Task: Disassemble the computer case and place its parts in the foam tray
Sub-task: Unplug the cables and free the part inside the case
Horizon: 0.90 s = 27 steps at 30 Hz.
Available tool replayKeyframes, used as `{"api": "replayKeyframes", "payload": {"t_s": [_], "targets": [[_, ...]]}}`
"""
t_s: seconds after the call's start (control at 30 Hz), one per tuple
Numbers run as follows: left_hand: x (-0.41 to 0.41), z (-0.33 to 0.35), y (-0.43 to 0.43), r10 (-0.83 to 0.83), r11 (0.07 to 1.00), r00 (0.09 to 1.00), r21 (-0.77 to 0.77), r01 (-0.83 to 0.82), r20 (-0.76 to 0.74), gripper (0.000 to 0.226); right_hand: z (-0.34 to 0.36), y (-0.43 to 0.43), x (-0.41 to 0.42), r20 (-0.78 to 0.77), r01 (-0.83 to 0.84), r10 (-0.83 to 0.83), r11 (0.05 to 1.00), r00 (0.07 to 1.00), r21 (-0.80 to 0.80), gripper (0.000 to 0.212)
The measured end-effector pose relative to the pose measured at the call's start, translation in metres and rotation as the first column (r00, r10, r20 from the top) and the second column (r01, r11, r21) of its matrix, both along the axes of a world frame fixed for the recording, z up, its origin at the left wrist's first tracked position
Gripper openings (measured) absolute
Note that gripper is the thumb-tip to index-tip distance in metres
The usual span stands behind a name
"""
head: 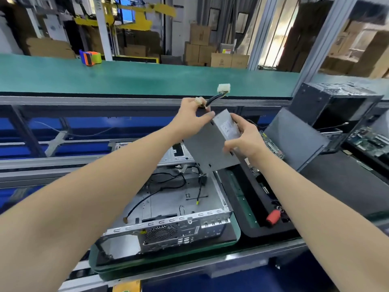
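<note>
The open computer case (174,199) lies on a green pallet in front of me, with loose black cables inside. Both hands hold a grey power supply (210,144) tilted in the air above the case's far end. My left hand (192,118) grips its cable bundle near the top edge; a white connector (223,88) sticks up from the cables. My right hand (245,138) grips the unit's right side beside its label. The black foam tray (250,207) lies to the right of the case, holding a circuit board and a red-handled tool (273,218).
A second black case (334,106) stands upright at the right, with a grey side panel (294,138) leaning against it. A green conveyor belt (136,79) runs across behind. An orange tape dispenser (91,57) sits on it at far left. Cardboard boxes are stacked in the background.
</note>
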<state>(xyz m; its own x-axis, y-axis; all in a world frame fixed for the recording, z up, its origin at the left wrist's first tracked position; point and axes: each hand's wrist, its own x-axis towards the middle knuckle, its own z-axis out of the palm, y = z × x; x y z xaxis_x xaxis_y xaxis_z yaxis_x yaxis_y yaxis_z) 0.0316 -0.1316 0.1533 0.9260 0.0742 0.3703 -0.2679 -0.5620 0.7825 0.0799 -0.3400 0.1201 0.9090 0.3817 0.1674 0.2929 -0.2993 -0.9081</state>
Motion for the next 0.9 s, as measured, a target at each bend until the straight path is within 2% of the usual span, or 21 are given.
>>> {"api": "replayKeyframes", "payload": {"t_s": [0.1, 0.2, 0.27, 0.33, 0.4, 0.43, 0.47, 0.6, 0.7, 0.9], "targets": [[0.027, -0.002, -0.035, -0.058, 0.997, 0.996, -0.063, 0.054, -0.062, 0.014, -0.004, -0.022, 0.018, 0.005, 0.12, -0.12, 0.992, 0.993, 0.029, 0.105], [0.052, -0.011, -0.066, -0.118, 0.992, 0.992, -0.061, 0.115, -0.048, 0.024, -0.011, -0.044, 0.04, -0.025, 0.252, -0.251, 0.967, 0.968, 0.044, 0.112], [0.071, -0.019, -0.087, -0.102, 0.995, 0.994, -0.007, 0.101, -0.037, 0.018, -0.016, -0.06, 0.057, -0.03, 0.317, -0.317, 0.948, 0.948, 0.006, 0.117], [0.09, -0.029, -0.106, -0.078, 0.996, 0.993, 0.046, 0.082, -0.085, 0.017, -0.023, -0.076, 0.072, -0.022, 0.341, -0.343, 0.939, 0.939, -0.049, 0.109], [0.11, -0.038, -0.12, -0.091, 0.994, 0.982, 0.038, 0.099, -0.164, 0.019, -0.03, -0.09, 0.088, -0.013, 0.355, -0.358, 0.928, 0.933, -0.11, 0.082], [0.12, -0.043, -0.125, -0.1, 0.994, 0.975, 0.021, 0.106, -0.201, 0.021, -0.034, -0.096, 0.096, -0.013, 0.357, -0.361, 0.925, 0.932, -0.133, 0.074], [0.129, -0.049, -0.129, -0.105, 0.994, 0.968, 0.009, 0.11, -0.228, 0.022, -0.038, -0.102, 0.104, -0.023, 0.352, -0.359, 0.924, 0.933, -0.15, 0.076], [0.161, -0.076, -0.139, -0.078, 0.993, 0.956, 0.061, 0.099, -0.284, 0.026, -0.057, -0.121, 0.137, -0.042, 0.309, -0.333, 0.909, 0.942, -0.28, 0.117], [0.181, -0.094, -0.145, 0.001, 0.998, 0.924, 0.062, 0.024, -0.381, 0.032, -0.067, -0.126, 0.16, -0.055, 0.259, -0.295, 0.902, 0.954, -0.345, 0.12], [0.196, -0.124, -0.159, -0.065, 0.993, 0.829, -0.117, -0.001, -0.555, 0.039, -0.09, -0.132, 0.183, -0.18, 0.105, -0.215, 0.871, 0.96, -0.48, 0.12]]}}
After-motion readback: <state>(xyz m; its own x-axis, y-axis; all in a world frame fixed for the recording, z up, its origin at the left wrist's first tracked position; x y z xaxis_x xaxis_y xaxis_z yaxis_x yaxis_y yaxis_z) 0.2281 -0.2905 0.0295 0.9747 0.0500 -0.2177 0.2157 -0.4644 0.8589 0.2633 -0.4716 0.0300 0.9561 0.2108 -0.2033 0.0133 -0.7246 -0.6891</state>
